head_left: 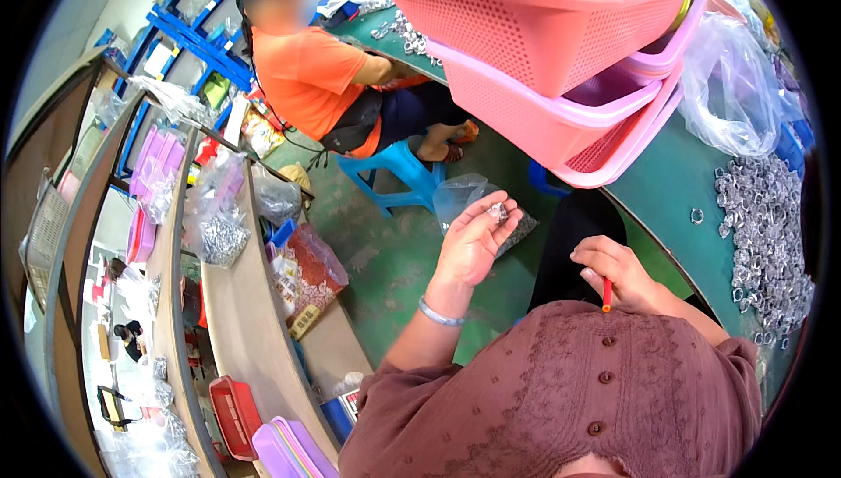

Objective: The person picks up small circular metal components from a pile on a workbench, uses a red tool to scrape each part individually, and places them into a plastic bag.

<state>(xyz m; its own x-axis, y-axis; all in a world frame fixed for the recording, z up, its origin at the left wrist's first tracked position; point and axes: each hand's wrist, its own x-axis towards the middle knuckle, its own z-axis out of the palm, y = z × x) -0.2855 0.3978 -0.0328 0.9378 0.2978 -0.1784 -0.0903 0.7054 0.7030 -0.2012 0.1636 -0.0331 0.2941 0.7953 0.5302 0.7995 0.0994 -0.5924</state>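
I see my left hand (473,241) raised over the floor, off the green table's (674,180) left edge, fingers half curled around a small shiny metal piece (498,212). My right hand (618,272) pinches a thin red stick (606,294) near my chest. A heap of metal rings (766,233) lies along the table's right edge.

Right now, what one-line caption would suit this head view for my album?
Left hand raised with small metal rings, right hand holding a red stick, beside a green table heaped with rings.
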